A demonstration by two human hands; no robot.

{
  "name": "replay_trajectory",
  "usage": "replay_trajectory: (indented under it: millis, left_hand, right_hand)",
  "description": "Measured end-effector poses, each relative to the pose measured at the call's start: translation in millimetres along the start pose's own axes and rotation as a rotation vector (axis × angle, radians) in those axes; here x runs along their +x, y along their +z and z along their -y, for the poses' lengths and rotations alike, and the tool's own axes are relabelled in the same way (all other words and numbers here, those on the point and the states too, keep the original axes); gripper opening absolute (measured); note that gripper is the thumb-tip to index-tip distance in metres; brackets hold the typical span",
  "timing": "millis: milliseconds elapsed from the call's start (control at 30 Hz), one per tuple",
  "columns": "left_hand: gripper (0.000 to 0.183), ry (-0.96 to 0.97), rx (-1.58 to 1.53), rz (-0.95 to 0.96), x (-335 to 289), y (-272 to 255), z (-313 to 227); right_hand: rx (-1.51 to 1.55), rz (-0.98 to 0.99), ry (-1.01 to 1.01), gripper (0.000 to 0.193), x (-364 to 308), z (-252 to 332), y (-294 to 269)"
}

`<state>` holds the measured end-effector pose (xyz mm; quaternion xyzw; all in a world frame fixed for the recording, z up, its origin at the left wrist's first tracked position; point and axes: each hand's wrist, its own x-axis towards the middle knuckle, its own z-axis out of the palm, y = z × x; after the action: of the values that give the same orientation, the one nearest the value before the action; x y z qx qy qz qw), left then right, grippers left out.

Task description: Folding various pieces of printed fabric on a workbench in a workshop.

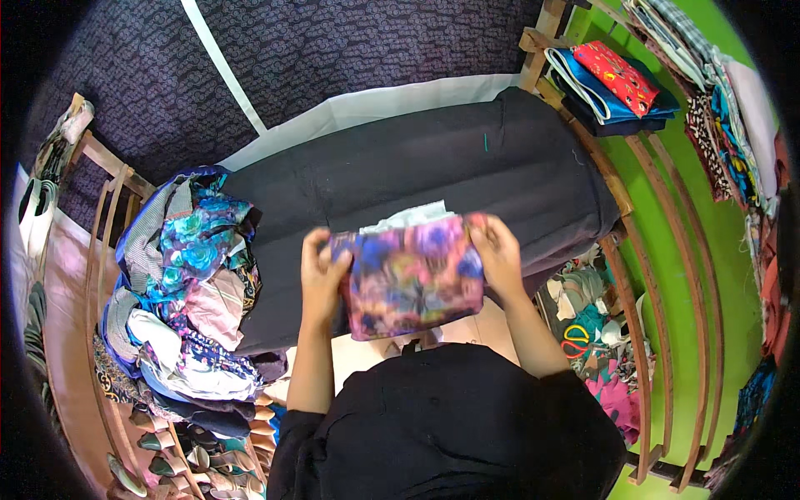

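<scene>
A folded piece of multicoloured floral cloth (414, 279), pink, blue and purple, hangs between my two hands in front of my body. It is slightly smeared by motion. At its upper left corner, my left hand (323, 271) pinches the edge between thumb and fingers. My right hand (498, 257) grips the upper right corner in the same way. Behind the cloth's top edge a white piece (408, 218) shows; most of it is hidden, so I cannot tell whether it lies on the black-covered surface (367, 171) or is held too.
A heap of mixed fabrics (196, 283) covers the surface's left end. Folded cloths (612, 79) are stacked at the far right. Orange-handled scissors (575, 340) lie among scraps at lower right. Shoes (200, 458) fill a rack at lower left. Wooden rails (679, 275) line the green wall.
</scene>
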<state>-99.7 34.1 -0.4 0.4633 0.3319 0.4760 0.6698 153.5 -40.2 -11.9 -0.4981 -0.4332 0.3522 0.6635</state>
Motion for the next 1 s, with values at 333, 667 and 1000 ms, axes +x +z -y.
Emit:
replay_trajectory:
  millis: [333, 667, 1000]
  left_hand:
    - [0.076, 0.037, 0.922, -0.203, 44, -12, 80]
    - [0.051, -0.476, 0.929, 0.252, 36, 15, 42]
    - [0.053, -0.004, 0.398, 0.280, 32, 15, 71]
  right_hand:
    - [-1.077, -0.042, 0.094, 0.071, 30, -52, -1]
    - [-0.831, -0.054, 0.170, 0.064, -12, -62, 10]
    - [0.106, -0.053, 0.435, 0.060, -16, -21, 4]
